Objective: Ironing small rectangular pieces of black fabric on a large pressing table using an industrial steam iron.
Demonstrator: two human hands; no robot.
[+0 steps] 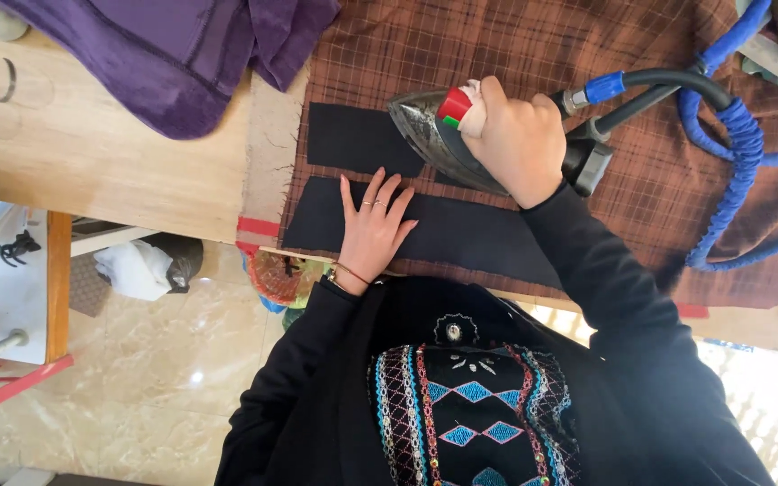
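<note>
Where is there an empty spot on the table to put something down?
The bare wooden tabletop is free, bordered by the purple velvet cloth above and the brown plaid pad to its right. The pad is crowded: black fabric strips, the left hand, the right hand gripping the steam iron, and the blue hose.

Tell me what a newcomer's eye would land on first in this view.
First, the steam iron at top centre, gripped by the right hand, with a blue coiled hose trailing off to the right. Just below it, the left hand lies flat on a long black fabric strip spread over the brown plaid cover. A purple velvet garment is heaped at the upper left on the wooden table.
</note>
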